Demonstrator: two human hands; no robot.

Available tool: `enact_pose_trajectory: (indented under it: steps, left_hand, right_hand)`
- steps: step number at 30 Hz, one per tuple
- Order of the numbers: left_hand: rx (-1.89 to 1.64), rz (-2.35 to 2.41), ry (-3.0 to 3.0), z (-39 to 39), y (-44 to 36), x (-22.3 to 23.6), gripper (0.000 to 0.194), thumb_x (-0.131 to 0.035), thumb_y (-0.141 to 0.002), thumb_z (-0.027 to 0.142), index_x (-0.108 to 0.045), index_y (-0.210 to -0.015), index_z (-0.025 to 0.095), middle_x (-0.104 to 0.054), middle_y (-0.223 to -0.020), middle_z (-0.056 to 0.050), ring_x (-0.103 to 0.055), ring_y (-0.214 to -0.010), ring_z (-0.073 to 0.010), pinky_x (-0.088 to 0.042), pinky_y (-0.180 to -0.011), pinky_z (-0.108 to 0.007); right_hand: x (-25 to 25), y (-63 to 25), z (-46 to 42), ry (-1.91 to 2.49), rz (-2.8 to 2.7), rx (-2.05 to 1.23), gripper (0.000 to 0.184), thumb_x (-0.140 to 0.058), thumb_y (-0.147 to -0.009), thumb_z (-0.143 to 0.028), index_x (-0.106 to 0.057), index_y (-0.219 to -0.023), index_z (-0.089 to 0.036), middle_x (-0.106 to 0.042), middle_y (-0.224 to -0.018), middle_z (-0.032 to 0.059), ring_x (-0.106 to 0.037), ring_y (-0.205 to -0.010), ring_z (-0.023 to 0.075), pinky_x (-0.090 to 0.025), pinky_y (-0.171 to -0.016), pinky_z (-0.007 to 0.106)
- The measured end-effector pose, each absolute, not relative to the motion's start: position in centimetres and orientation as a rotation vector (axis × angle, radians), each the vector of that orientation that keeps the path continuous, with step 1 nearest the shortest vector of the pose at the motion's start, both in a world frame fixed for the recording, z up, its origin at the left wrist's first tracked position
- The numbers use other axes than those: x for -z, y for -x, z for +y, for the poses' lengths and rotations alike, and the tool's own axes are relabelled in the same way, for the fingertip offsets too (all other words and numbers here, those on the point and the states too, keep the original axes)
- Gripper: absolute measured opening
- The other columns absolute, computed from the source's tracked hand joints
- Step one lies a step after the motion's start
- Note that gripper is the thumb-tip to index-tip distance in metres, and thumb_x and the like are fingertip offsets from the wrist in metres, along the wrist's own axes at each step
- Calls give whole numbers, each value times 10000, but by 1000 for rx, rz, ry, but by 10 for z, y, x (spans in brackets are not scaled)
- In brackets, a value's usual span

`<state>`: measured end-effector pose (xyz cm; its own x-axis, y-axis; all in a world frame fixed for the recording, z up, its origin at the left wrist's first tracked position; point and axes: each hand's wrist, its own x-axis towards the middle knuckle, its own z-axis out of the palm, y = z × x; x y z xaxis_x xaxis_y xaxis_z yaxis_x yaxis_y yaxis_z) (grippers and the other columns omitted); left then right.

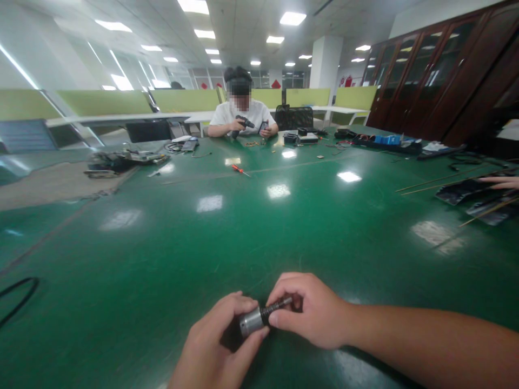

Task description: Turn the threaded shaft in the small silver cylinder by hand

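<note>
Close to me at the bottom of the head view, my left hand (223, 335) has its thumb and fingers around a short silver metal cylinder (252, 322). A dark, ridged shaft (272, 310), which looks like a spring or a thread, sticks out of the cylinder's right end and slopes up to a thin tip. My right hand (312, 310) pinches this shaft between thumb and forefinger. The two hands almost meet around the part, just over the green tabletop (259, 243). Whether the shaft and cylinder are joined I cannot tell.
A red-handled screwdriver (239, 169) lies further off. Across the table a person (243, 113) holds a power drill (244, 122). Electronic parts (125, 159) are piled at left, and a black cable (20, 297) loops nearer. At right, another person's hand (503, 182) touches dark sheets (462, 192) beside thin rods.
</note>
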<state>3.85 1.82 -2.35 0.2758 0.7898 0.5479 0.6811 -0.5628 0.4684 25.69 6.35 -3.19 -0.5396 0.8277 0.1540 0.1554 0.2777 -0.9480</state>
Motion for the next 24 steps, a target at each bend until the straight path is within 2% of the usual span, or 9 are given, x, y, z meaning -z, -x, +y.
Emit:
enact_pose_trajectory:
  steps: [14,24]
  left_hand:
    - [-1167,1391,-2391,19,-37,22,145,-710,-876,317,-663,-1003,268,-779,-891,16,-778,-869,-196,-630,-925,-317]
    - [-1155,1365,-2423,17,-37,19,153,-692,-899,313,-637,-1038,284,-776,-916,38,-774,-906,-170,-606,-963,-280]
  right_hand:
    - [32,-257,65,908,-1846,-1334,112,-778,-787,-239,-768,-871,-166,-604,-758,-14,-500,-600,93,-380,-555,223]
    - [32,-257,65,918,-1847,-1333,131,-798,-774,-260,-766,-866,-172,-609,-767,-10,-514,-620,102,-389,-569,227]
